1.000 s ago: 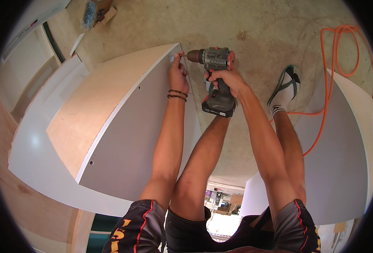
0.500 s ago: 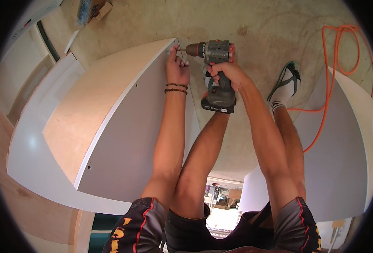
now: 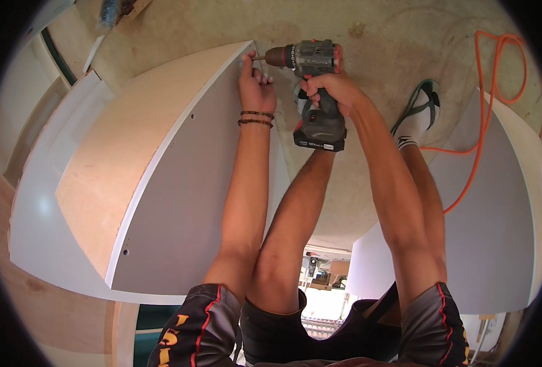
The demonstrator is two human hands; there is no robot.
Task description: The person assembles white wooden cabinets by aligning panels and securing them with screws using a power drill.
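My right hand (image 3: 337, 90) grips the handle of a dark cordless drill (image 3: 315, 57) with a battery at its base. The drill lies level, its chuck and thin bit (image 3: 258, 58) aimed left at the far corner of a grey panel (image 3: 182, 168) with a white edge. At that corner my left hand (image 3: 257, 88) is closed, index finger and thumb by the bit's tip, the other fingers curled. Whatever it pinches is too small or hidden to make out. Two small round holes show along the panel's face.
A tan board (image 3: 139, 122) adjoins the panel's white edge, above a white sheet (image 3: 44, 232). To the right, an orange cord (image 3: 484, 116) crosses another grey panel (image 3: 479, 232) and the concrete floor (image 3: 381, 37). My sandalled foot (image 3: 418, 113) stands near the cord.
The view has shifted slightly, so the panel, drill and hands sit higher in the picture. The drill stays at the panel's corner, and both hands keep their places on it and beside the bit.
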